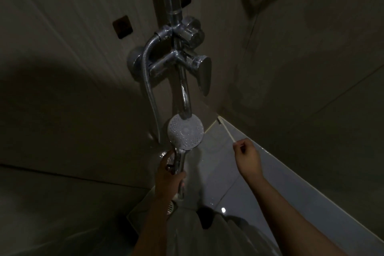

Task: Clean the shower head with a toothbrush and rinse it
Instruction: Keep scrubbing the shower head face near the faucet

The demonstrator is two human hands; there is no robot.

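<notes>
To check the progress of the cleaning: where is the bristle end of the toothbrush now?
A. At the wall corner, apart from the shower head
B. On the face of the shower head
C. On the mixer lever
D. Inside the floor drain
A: the right hand pinches the toothbrush by its tail, and the bristles point at the wall corner, clearly apart from the shower head that the left hand holds.

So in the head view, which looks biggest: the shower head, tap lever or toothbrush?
Shower head, its round face widest.
Tap lever, close behind; it probably hangs nearer the camera.
Toothbrush, thinnest by far.
</notes>
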